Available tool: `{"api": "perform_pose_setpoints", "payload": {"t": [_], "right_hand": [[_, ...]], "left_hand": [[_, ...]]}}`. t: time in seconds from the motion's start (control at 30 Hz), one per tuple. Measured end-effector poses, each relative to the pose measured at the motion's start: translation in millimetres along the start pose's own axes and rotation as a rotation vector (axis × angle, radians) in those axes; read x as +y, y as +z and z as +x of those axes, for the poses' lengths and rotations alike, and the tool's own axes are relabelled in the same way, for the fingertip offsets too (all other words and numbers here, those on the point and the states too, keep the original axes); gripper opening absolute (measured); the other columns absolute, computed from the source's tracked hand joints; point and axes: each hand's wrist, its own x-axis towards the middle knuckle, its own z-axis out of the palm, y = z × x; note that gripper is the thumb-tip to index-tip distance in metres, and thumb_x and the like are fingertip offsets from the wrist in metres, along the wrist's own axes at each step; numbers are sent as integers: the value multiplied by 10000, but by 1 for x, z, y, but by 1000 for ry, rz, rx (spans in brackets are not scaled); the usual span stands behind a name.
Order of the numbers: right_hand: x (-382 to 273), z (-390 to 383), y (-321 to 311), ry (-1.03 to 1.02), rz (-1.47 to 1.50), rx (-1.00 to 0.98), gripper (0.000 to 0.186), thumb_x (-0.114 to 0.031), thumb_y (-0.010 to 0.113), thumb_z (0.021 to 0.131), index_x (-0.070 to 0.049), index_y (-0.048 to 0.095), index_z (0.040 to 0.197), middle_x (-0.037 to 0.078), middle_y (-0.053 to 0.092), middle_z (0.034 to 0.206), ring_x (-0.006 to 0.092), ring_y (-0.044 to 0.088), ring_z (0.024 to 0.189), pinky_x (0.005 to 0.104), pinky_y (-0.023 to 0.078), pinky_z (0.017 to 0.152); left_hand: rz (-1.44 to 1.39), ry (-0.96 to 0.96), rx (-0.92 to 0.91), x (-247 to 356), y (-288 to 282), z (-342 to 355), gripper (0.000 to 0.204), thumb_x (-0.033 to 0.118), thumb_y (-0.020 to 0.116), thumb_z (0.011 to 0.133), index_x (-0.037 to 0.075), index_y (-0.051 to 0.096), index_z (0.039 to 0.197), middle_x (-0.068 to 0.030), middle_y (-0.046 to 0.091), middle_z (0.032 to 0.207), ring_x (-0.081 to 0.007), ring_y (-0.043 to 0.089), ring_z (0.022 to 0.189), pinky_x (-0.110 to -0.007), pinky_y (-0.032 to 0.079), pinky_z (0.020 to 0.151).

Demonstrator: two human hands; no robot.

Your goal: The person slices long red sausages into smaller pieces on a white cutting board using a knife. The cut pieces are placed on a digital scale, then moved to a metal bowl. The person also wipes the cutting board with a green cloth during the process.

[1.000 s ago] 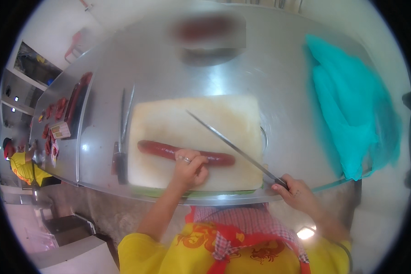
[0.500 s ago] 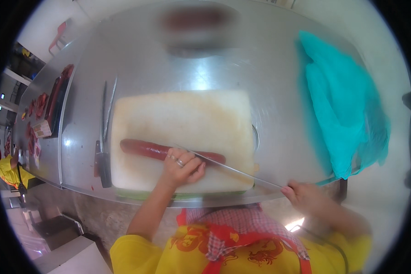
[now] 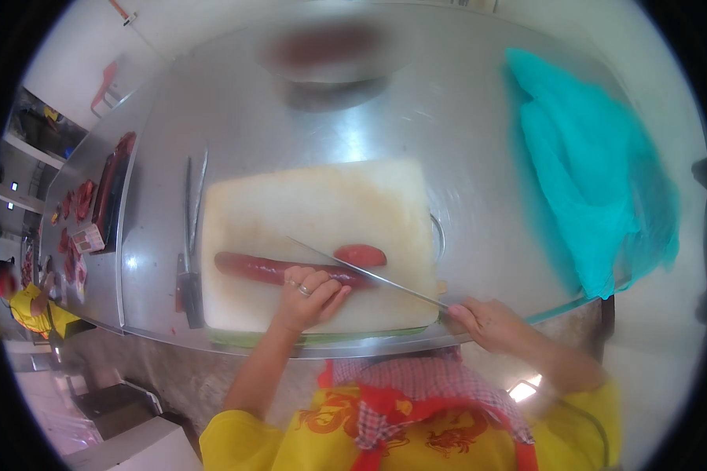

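Your desk [image 3: 479,180] bore a pale cutting board [image 3: 314,200]. The long knife [image 3: 404,289] slanted forward and leftward above the board, crossing the right part of the red sausage [image 3: 247,267]; contact between blade and sausage could not be told. The sausage lay on the board's near half, its long axis running left to right. Your left hand [image 3: 308,300], the nearer, curled its fingers over the sausage; your right hand [image 3: 483,320], beyond its right end, closed around the knife's handle. A short red piece [image 3: 361,255] lay just beyond the blade.
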Motion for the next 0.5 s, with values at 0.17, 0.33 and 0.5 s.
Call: {"api": "perform_pose_setpoints", "payload": {"t": [0.17, 0.33, 0.5], "right_hand": [[3, -44, 2, -32, 23, 41, 482, -438, 398, 995, -5, 591, 912, 222, 620, 696, 427, 617, 690, 485, 485, 659], [-4, -59, -7, 119, -142, -22, 490, -444, 408, 992, 2, 589, 902, 211, 629, 684, 429, 624, 707, 491, 491, 658], [-15, -14, 17, -3, -48, -6, 549, -474, 367, 996, 28, 576, 914, 249, 634, 721, 445, 627, 723, 510, 497, 675]], "left_hand": [[-74, -7, 42, -6, 2, -2, 254, 129, 819, 654, 146, 589, 762, -10, 535, 794, -219, 524, 732, -341, 366, 673], [-89, 18, 37, -10, 1, -2, 254, 123, 821, 645, 138, 586, 739, -19, 544, 788, -227, 532, 731, -342, 372, 663], [-149, -52, 58, -9, 3, -5, 258, 101, 817, 626, 135, 582, 727, -21, 548, 769, -220, 537, 730, -344, 378, 672]]}}
